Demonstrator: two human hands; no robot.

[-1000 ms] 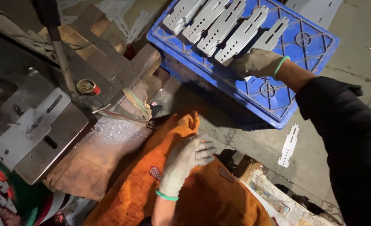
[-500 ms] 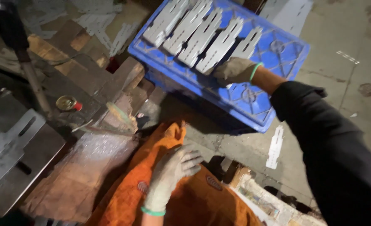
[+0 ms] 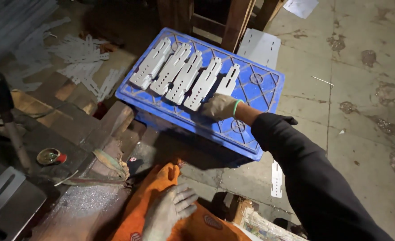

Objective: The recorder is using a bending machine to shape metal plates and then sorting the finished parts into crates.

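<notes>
The gloved right hand (image 3: 221,107) is closed on the near end of a slotted metal plate (image 3: 229,80), laid rightmost in a row of plates (image 3: 175,73) on the blue crate (image 3: 255,138). The gloved left hand (image 3: 168,212) is rested nearer, fingers spread, on orange cloth (image 3: 162,183).

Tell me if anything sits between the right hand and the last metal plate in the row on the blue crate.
Nothing visible does: the gloved right hand already rests on the near end of the rightmost slotted metal plate, atop the blue crate.
</notes>
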